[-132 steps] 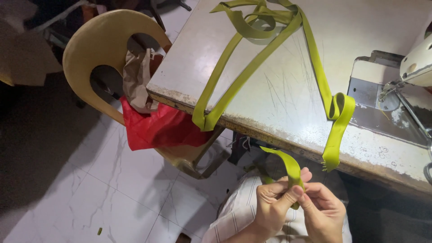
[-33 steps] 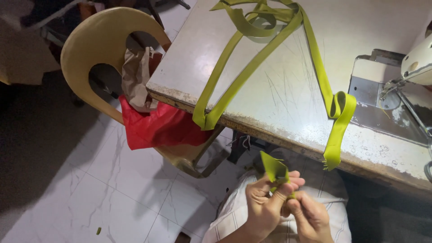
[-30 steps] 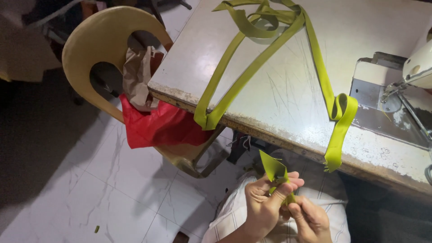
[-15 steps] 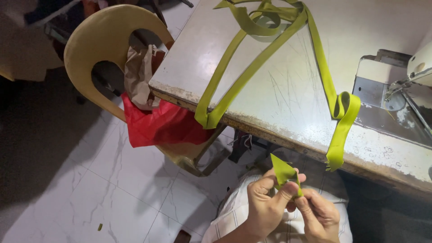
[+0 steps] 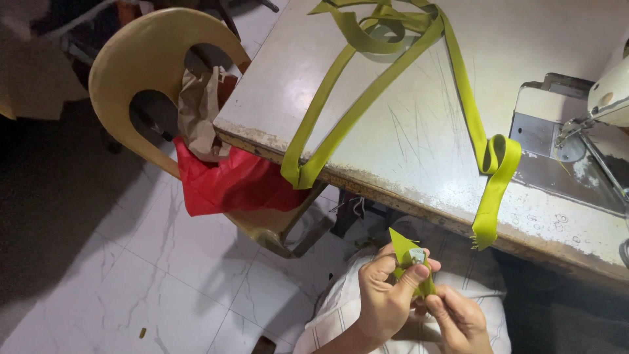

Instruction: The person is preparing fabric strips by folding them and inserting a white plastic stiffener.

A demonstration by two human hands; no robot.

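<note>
Olive-green folded fabric strap end, head view: pinched over the lap between left hand and right hand, both closed on it (a small pale piece shows at the fold). Likely light, limp, fray-prone; best gripped near the crease. Below the worn white table.

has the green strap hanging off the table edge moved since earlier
No. The hanging strap end keeps its place on the table edge, beside the sewing machine; only the camera shifted.

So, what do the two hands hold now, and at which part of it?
Both the left hand and the right hand pinch a short green strap piece at its lower part; its folded pointed tip sticks up free.
</note>
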